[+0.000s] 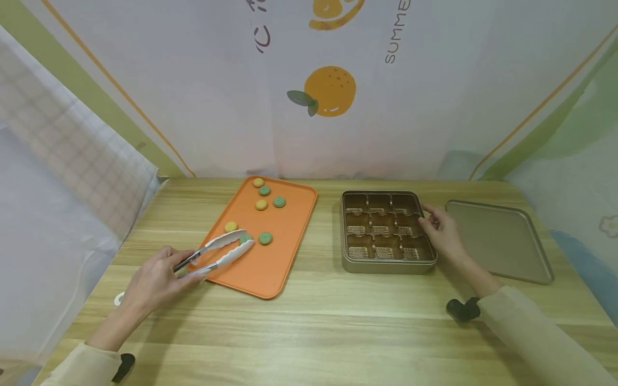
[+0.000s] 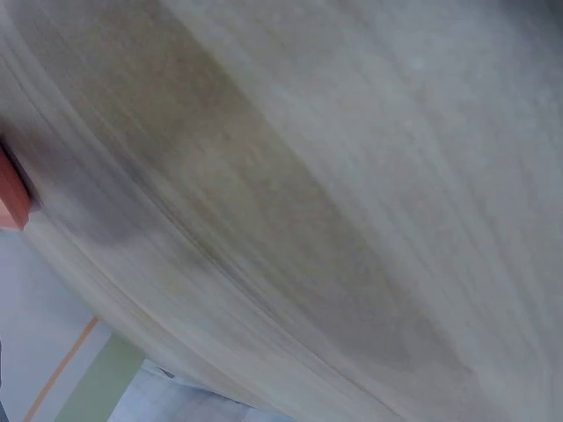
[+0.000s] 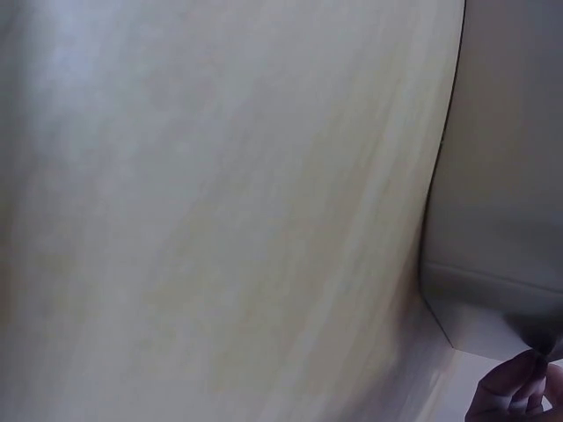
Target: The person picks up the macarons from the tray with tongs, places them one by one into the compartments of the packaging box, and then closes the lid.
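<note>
My left hand (image 1: pixel 155 279) grips a pair of metal tongs (image 1: pixel 222 261) by the handles, over the near left part of an orange tray (image 1: pixel 251 276). The spread white tips of the tongs lie on either side of a green button-shaped cookie (image 1: pixel 245 239). Close by sit a yellow cookie (image 1: pixel 231 227) and another green cookie (image 1: pixel 265 238). On the right, my right hand (image 1: pixel 443 234) holds the right rim of a square gold tin (image 1: pixel 386 266), thumb over the edge. A brown divided insert (image 1: pixel 383 223) fills the tin, its compartments bare. Fingertips at the tin's wall (image 3: pixel 501 211) show in the right wrist view.
More yellow and green cookies (image 1: pixel 279 202) lie toward the tray's far end. The tin's flat lid (image 1: pixel 497 241) rests on the wooden table (image 1: pixel 314 321), right of the right hand. Behind the table hangs a printed curtain (image 1: pixel 232 123). A small white ring (image 1: pixel 118 298) shows beside the left wrist.
</note>
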Tool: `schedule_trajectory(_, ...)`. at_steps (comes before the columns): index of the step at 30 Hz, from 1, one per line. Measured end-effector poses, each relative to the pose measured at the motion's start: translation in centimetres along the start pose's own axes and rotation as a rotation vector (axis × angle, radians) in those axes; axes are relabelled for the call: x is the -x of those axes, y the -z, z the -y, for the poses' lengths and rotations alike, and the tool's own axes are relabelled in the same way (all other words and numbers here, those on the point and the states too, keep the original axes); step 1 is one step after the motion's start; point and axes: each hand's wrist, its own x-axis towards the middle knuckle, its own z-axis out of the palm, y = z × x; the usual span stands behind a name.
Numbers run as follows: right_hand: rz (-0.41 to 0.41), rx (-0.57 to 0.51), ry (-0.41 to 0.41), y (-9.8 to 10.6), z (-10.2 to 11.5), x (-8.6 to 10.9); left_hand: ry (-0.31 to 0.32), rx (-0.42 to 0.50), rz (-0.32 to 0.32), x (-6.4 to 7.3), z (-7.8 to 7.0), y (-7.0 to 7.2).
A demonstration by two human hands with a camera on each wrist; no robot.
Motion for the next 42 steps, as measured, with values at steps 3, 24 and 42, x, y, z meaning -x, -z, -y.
schedule_trajectory(3,0.000,0.012,-0.002,0.0,0.0,0.0,-0.008,-0.002,-0.005,0.0,0.0,0.0)
schedule_trajectory(24,0.001,0.034,-0.005,0.1,0.0,0.0,-0.024,-0.017,-0.026,0.1,0.0,0.1)
schedule_trajectory(42,-0.001,0.009,-0.004,0.0,-0.1,0.0,-0.223,0.138,-0.152,-2.7,-4.8,0.5)
